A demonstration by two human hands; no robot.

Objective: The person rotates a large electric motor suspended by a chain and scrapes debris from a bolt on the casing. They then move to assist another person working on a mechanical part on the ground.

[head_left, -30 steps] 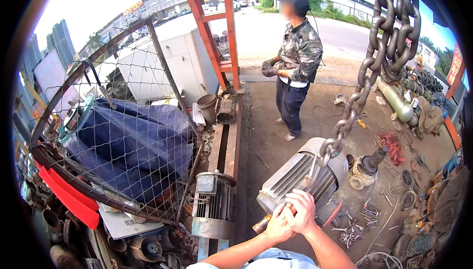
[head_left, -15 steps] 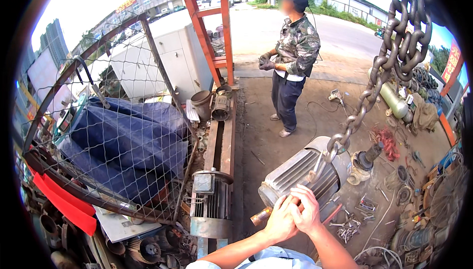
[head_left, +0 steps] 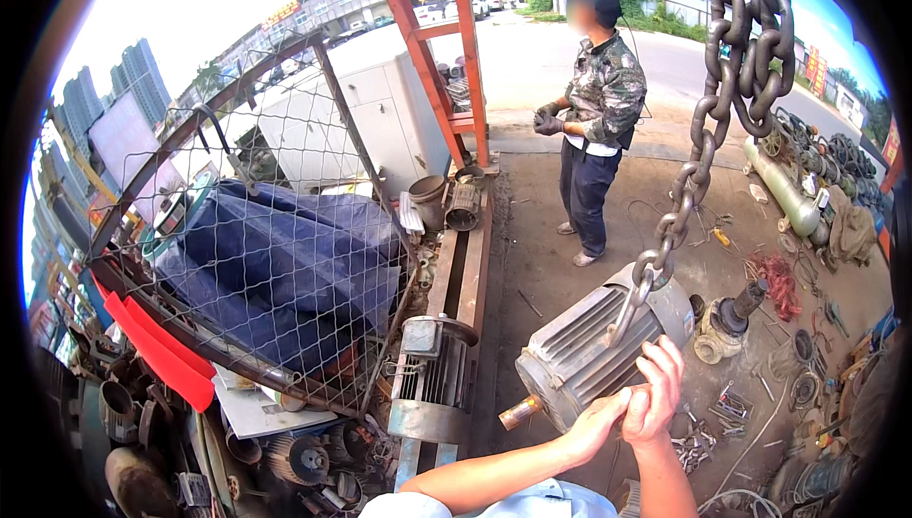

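A grey finned electric motor (head_left: 584,352) lies tilted, its rusty shaft (head_left: 520,413) pointing to the lower left. A heavy steel chain (head_left: 705,129) runs down to its top, where a metal hook or shackle (head_left: 625,314) joins it. Just in front of the motor's near side, my left hand (head_left: 598,425) lies flat against the heel of my right hand, its fingertips partly hidden. My right hand (head_left: 655,390) is open, fingers stretched upward beside the casing. Neither hand holds anything; whether the right fingertips touch the motor I cannot tell.
Left of me, another motor (head_left: 432,380) sits by a rusty steel beam (head_left: 471,276). A wire-mesh panel (head_left: 285,233) stands before a blue tarp (head_left: 275,276). A person (head_left: 598,119) in gloves stands beyond. Loose tools (head_left: 730,406) and a dark shafted part (head_left: 736,309) lie right.
My hands, clasped over the motor before, have shifted right and lower toward its near side, and the right fingers have spread. The view has turned somewhat left.
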